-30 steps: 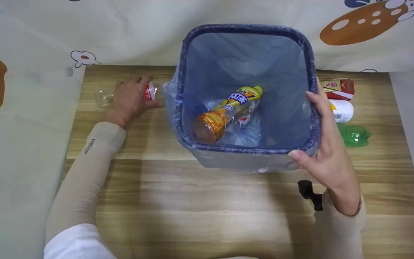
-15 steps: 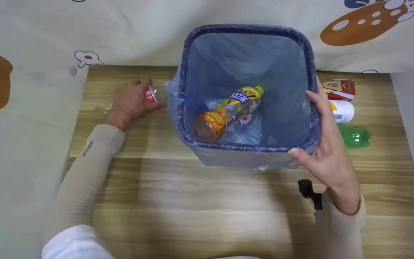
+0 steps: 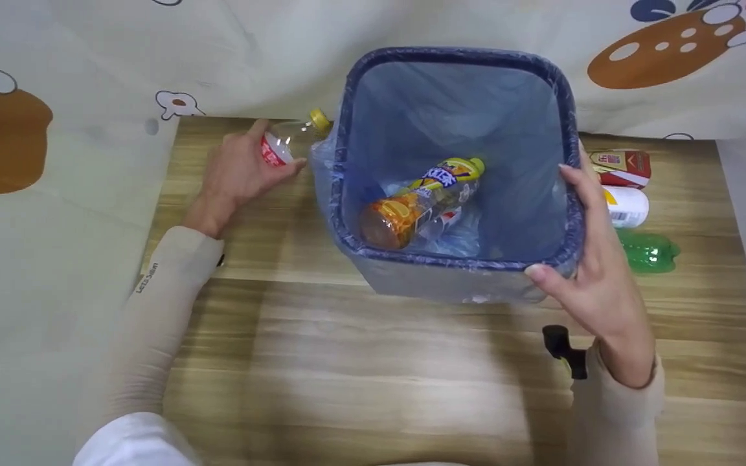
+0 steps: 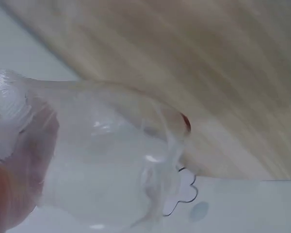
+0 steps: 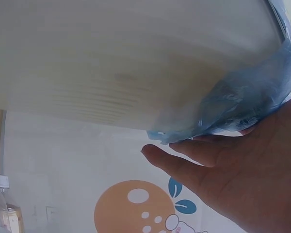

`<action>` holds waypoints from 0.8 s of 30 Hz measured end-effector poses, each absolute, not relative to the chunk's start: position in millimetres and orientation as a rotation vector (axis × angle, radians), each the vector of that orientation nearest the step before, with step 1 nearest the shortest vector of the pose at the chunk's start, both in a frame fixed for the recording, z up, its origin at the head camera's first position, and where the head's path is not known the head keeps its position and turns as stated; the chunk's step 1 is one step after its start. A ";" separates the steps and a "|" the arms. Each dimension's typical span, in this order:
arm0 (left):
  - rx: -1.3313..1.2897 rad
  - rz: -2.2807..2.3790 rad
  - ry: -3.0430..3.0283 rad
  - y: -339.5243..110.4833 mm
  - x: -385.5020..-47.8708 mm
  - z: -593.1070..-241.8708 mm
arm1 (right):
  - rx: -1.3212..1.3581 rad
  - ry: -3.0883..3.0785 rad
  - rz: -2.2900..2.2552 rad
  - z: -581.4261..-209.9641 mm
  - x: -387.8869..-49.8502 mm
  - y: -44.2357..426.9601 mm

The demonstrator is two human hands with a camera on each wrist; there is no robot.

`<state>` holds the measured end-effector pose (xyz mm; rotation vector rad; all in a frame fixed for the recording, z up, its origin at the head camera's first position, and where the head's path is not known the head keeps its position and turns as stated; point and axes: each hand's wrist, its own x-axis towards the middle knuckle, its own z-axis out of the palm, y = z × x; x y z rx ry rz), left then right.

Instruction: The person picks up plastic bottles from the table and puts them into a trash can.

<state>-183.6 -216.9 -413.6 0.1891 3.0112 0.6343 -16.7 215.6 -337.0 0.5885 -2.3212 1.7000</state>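
1. My left hand (image 3: 234,165) holds a clear bottle (image 3: 302,133) with a red-and-white label and a yellow cap; my fingers are curved around its body, thumb on the near side
2. That bottle is at the far left of the worktop (image 3: 379,369), tilted, its cap pointing toward the bin (image 3: 457,264) and just beside the bag (image 3: 324,155) that lines it; I cannot tell whether the bottle touches the wood
3. My right hand (image 3: 609,298) grips the bin at its right side, thumb over the near corner of the rim and a fingertip over the right edge; the right wrist view shows other fingers along the outside, by bunched blue plastic
4. Inside the bin a bottle (image 3: 425,200) with an orange and yellow wrapper lies slanted, base toward me on the left, yellow-green cap toward the far right; a clear item below it is partly hidden
5. To the right of the bin, partly behind my right hand, are a red box (image 3: 629,168), a white container (image 3: 629,207) and a green bottle (image 3: 650,251), in a row from far to near
6. A black object (image 3: 564,353) shows beside my right wrist, and a pale cloth (image 3: 269,58) with cartoon prints hangs behind the worktop
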 end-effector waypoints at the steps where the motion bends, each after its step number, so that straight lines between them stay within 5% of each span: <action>1: 0.194 0.659 3.037 -215.5 -182.9 -411.3 | 0.585 -2.318 1.706 -336.9 -16.2 216.3; 18: 0.367 0.720 3.291 -205.7 -163.7 -354.4 | 0.600 -2.334 1.645 -337.4 -17.2 217.6; 24: 0.603 1.322 3.360 -197.1 -159.9 -304.2 | 0.555 -2.356 1.663 -337.5 -16.1 216.7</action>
